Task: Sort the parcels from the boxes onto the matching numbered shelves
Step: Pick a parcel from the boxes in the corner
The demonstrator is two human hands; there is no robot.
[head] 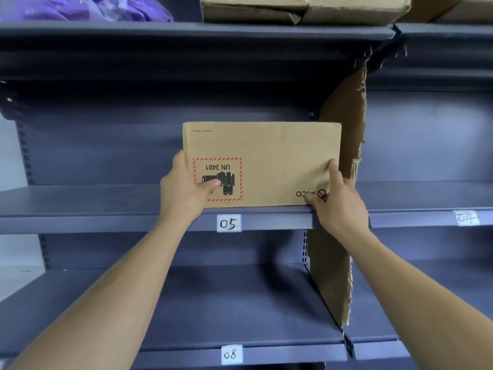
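1. Nearby, at the very bottom, a small white paper tag [232, 354] on the low dark grey shelf [213, 316] reads "08".
2. A bit further up, the left hand [186, 188] grips the left end of the flat brown cardboard box [266, 156]. Its thumb presses on the front, and its other fingers curl round behind, out of sight.
3. The right hand [336, 201] pinches the bottom right corner of the box, with its thumb pointing up the front.
4. The box stands on its long edge at the front of the middle grey shelf [80, 204], right above the square white tag [229, 223] that reads "05".
5. It looks stiff and not too heavy. Holding both short ends seems best. The battery sign means go gently.
6. All the print is upside down: "UN 3481" in a red striped square, "Made in China", and a brand name half hidden, maybe "PICO".
7. Just to the right, a torn brown cardboard sheet [344, 134] stands like a wall. Past it, a blurry white tag [466, 217] may say "04".
8. Far up top sit big brown cartons [306, 9] and purple plastic bags [80, 8].
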